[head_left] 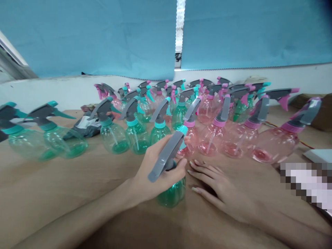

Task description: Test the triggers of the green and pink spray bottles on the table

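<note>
My left hand (153, 169) is wrapped round the neck of a green spray bottle (172, 195) with a grey and teal trigger head. Its fingers are partly hidden behind that head. The bottle stands upright at the near middle of the table. To its right, my right hand (215, 181) rests on the tabletop, fingers stretched out and apart, holding nothing. Just beyond both hands runs a front row of spray bottles, with a green one (138, 138) left of centre and a pink one (210, 141) right of centre.
Several more green and pink spray bottles crowd the back of the brown table (85, 197). A dark plastic bag (86, 126) lies behind the left bottles. At the right edge sits a white box (320, 155). Blue sheets (103, 38) hang on the wall behind.
</note>
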`<state>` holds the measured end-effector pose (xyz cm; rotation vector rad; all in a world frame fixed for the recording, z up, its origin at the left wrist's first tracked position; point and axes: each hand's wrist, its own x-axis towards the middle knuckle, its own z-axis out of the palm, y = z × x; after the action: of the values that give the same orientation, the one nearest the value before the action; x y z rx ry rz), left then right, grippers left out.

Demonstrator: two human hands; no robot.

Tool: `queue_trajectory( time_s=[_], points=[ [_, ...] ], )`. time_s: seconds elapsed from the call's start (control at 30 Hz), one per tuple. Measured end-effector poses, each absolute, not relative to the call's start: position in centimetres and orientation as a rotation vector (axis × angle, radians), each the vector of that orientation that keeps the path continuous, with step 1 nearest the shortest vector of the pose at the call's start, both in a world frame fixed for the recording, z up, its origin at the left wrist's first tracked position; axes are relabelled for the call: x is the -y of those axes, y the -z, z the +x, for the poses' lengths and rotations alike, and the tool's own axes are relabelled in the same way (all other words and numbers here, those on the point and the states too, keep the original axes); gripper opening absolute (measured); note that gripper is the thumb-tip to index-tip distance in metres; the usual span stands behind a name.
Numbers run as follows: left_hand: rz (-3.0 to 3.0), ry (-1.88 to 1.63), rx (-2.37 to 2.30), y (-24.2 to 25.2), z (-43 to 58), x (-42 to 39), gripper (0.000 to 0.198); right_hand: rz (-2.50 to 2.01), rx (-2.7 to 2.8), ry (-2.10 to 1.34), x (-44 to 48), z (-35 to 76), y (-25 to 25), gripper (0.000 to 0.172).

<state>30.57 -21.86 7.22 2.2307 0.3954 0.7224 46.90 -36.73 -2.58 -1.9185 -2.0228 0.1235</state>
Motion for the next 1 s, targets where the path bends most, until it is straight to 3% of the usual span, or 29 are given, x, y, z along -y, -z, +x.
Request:
queue_trajectory(
  time_s=[0.67, 1.0],
  points=[
    [2.258, -0.801, -0.338, -6.2, 30.3, 21.6, 0.031, -1.934, 2.034, -0.132, 36.8, 47.0, 2.8, 0.05],
    [2.225, -0.808, -0.301, -6.7, 30.4, 21.7, 0.027, -1.94, 2.035, -0.13, 36.7, 47.0, 2.9, 0.05]
  ],
)
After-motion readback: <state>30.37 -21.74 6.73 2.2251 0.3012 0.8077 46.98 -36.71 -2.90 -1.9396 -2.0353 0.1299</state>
